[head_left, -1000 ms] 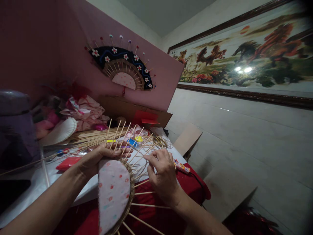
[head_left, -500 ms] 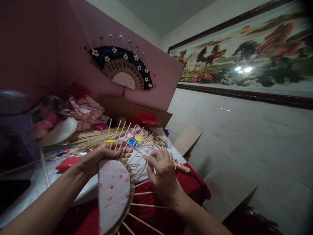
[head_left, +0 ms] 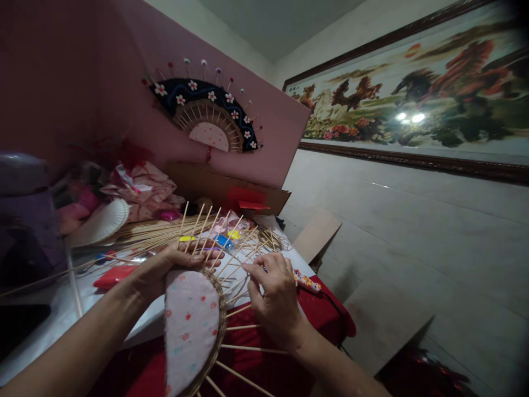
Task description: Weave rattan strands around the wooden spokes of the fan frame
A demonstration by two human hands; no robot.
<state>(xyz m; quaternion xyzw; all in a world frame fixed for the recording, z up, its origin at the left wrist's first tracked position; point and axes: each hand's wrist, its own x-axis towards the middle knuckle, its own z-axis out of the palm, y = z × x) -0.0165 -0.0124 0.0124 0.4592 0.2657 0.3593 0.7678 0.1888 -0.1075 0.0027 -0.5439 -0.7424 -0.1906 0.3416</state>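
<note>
A half-round fan frame (head_left: 190, 325) covered in pale floral cloth stands tilted in front of me, with a braided brown rim and thin wooden sticks radiating from it. My left hand (head_left: 182, 259) grips the frame at its upper edge, its fingers behind several sticks. At the right, my right hand (head_left: 275, 298) is closed in a pinch among the sticks. A thin strand (head_left: 235, 257) seems to run across the sticks to its fingertips, though it is hard to make out. The frame's lower end is cut off by the view.
Behind the hands, a bundle of sticks (head_left: 152, 234), a red packet (head_left: 113, 277) and a blue packet (head_left: 223, 241) lie on the white-covered table. A dark flowered fan (head_left: 210, 110) hangs on a pink panel. At the left are a white paper plate (head_left: 105, 223) and a purple container (head_left: 28, 220).
Almost nothing differs. The fan frame and the view have shifted very slightly; both hands keep the same hold.
</note>
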